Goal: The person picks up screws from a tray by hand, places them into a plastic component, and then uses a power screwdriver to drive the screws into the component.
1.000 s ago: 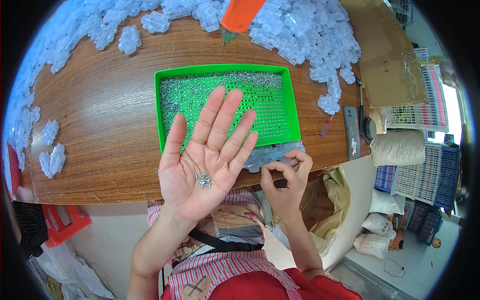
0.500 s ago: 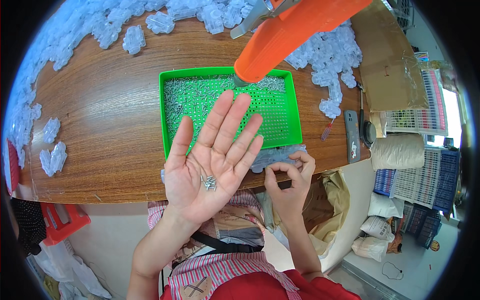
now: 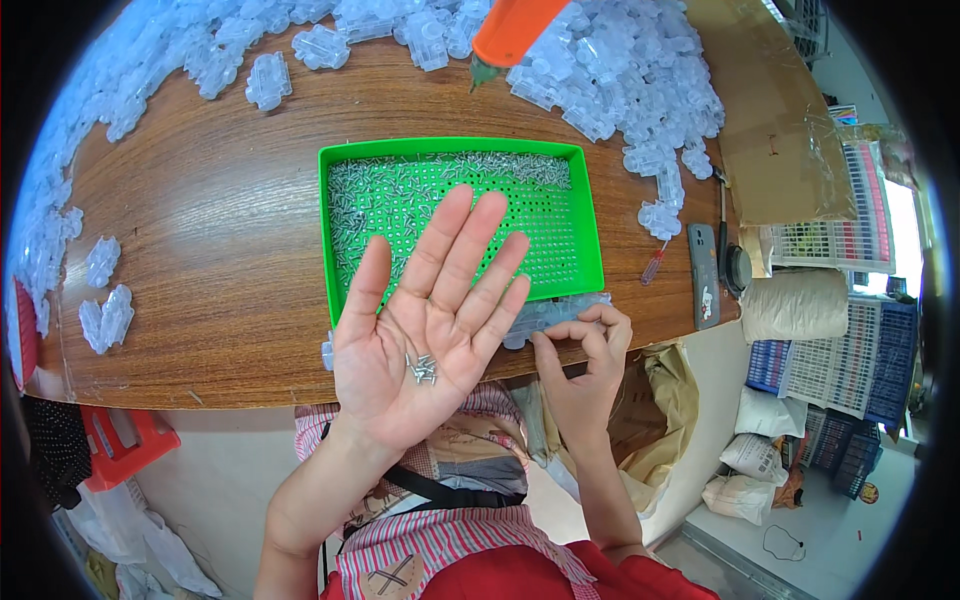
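My left hand (image 3: 415, 330) is palm up with its fingers stretched out, over the near part of a green tray (image 3: 592, 215). A small heap of short silver screws (image 3: 421, 370) lies loose on its palm. Many more such screws (image 3: 352, 190) fill the left and far sides of the tray, whose floor is a grid of small holes. My right hand (image 3: 588, 375) has thumb and forefinger pinched together near the table edge; what they hold, if anything, is too small to make out. Just beyond those fingertips lie clear plastic parts (image 3: 560, 310), partly hidden by my hands.
An orange-bodied power screwdriver (image 3: 515, 30) hangs tip down over the far side. Clear plastic pieces (image 3: 640, 80) are heaped along the back and left. A small screwdriver (image 3: 653, 265), a phone (image 3: 704, 275) and a cardboard box (image 3: 780, 120) are on the right.
The orange power screwdriver has swung up and away from the tray toward the far edge. My left hand has shifted very slightly right and nearer; my right hand is nearly still.
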`<state>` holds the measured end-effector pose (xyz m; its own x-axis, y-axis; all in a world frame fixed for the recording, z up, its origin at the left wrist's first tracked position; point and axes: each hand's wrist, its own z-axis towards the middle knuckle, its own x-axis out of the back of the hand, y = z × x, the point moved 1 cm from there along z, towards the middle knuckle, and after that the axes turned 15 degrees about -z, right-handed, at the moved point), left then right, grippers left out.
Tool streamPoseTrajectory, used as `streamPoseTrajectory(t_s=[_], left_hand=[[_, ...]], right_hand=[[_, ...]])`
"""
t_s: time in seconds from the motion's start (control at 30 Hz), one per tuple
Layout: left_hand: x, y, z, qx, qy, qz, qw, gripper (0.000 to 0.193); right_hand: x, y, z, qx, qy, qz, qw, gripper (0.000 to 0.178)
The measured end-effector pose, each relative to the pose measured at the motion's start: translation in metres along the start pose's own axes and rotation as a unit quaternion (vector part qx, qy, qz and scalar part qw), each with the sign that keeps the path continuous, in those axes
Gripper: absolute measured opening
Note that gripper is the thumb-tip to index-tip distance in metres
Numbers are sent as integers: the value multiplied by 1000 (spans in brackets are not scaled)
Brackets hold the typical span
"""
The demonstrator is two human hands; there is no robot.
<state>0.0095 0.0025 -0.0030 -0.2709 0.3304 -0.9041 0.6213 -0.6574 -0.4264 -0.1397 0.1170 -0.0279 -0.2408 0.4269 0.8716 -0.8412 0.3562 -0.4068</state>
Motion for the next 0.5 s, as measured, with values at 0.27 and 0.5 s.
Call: streamPoseTrajectory(t_s=[0.27, 0.5], left_hand=[[16, -12, 8, 33, 44, -24, 998, 60], [26, -26, 7, 85, 42, -18, 995, 66]], right_hand=[[32, -27, 4, 39, 19, 95, 994, 22], [41, -50, 15, 217, -20, -37, 975, 19]])
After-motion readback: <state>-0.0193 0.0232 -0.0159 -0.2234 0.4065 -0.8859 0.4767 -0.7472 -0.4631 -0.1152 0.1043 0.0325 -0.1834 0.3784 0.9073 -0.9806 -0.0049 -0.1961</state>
